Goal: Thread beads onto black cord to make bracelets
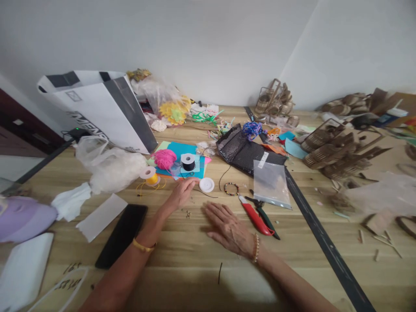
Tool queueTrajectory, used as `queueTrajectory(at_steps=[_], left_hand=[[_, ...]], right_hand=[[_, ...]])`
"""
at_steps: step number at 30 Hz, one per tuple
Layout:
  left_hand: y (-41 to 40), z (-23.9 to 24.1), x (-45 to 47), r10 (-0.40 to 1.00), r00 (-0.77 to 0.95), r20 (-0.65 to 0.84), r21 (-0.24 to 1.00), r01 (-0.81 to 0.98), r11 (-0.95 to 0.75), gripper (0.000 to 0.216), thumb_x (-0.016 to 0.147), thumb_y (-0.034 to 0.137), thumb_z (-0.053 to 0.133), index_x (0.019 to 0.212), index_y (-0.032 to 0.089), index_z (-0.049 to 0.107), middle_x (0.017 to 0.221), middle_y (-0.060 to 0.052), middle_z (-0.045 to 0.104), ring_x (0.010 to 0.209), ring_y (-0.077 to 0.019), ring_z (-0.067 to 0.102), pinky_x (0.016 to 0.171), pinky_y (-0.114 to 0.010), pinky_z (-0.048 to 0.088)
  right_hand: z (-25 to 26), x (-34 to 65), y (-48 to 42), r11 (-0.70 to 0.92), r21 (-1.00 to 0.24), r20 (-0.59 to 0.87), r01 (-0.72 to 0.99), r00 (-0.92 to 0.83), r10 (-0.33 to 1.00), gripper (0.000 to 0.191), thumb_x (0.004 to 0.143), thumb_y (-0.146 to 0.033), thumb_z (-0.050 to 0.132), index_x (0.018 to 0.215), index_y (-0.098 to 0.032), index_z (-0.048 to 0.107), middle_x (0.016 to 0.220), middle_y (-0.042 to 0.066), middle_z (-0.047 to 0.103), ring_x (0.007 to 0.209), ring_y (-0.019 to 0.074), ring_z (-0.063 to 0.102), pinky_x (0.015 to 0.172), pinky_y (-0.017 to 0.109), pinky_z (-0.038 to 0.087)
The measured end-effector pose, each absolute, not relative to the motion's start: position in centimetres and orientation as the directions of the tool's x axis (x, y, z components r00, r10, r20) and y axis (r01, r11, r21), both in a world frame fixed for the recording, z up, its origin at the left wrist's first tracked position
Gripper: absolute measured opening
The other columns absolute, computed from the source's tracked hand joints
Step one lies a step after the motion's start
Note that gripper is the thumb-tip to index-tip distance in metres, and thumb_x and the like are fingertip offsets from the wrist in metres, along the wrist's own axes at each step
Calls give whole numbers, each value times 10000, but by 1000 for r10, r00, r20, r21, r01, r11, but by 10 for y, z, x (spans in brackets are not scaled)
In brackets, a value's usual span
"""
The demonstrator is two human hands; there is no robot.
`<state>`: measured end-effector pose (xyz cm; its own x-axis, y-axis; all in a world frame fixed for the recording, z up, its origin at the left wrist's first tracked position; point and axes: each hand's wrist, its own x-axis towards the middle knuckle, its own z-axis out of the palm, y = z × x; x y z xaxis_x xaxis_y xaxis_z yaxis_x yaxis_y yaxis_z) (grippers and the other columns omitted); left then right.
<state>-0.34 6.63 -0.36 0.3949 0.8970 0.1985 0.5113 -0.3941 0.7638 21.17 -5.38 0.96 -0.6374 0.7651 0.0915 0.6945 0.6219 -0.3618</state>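
My left hand reaches over the table with its fingers stretched out, fingertips at the edge of a small round white dish. Behind it stands a spool of black cord, whose loose end runs beside the fingers. A few tiny beads lie between my hands. Flat on the wood rests my right hand, holding nothing. Beyond its fingers is a beaded bracelet. Red-handled pliers or cutters and a dark green-handled tool lie to the right.
A black phone and white paper lie left, near a yellow thread spool. Pink yarn sits on coloured paper. A clear bag overlaps a black bubble mailer. Small woven baskets stand at right.
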Motion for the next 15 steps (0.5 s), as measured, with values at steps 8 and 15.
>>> queueTrajectory(at_steps=[8, 15], left_hand=[[1, -12, -29, 975, 206, 79, 742, 641, -195, 431, 953, 338, 295, 1236, 153, 563, 1286, -113, 605, 1203, -221, 547, 1056, -417, 406], [-35, -39, -31, 896, 408, 173, 464, 769, -440, 447, 961, 265, 305, 1365, 142, 450, 1460, -127, 426, 1387, -228, 327, 1138, -445, 319]], right_hand=[[-11, 189, -18, 750, -312, 64, 584, -774, 629, 734, 939, -561, 337, 1502, -132, 141, 1552, 136, 177, 1448, 250, 104, 1149, 497, 168], [-20, 200, -18, 793, -341, 34, 505, -836, 547, 737, 936, -602, 274, 1485, -114, 217, 1544, 144, 209, 1446, 240, 121, 1163, 484, 136]])
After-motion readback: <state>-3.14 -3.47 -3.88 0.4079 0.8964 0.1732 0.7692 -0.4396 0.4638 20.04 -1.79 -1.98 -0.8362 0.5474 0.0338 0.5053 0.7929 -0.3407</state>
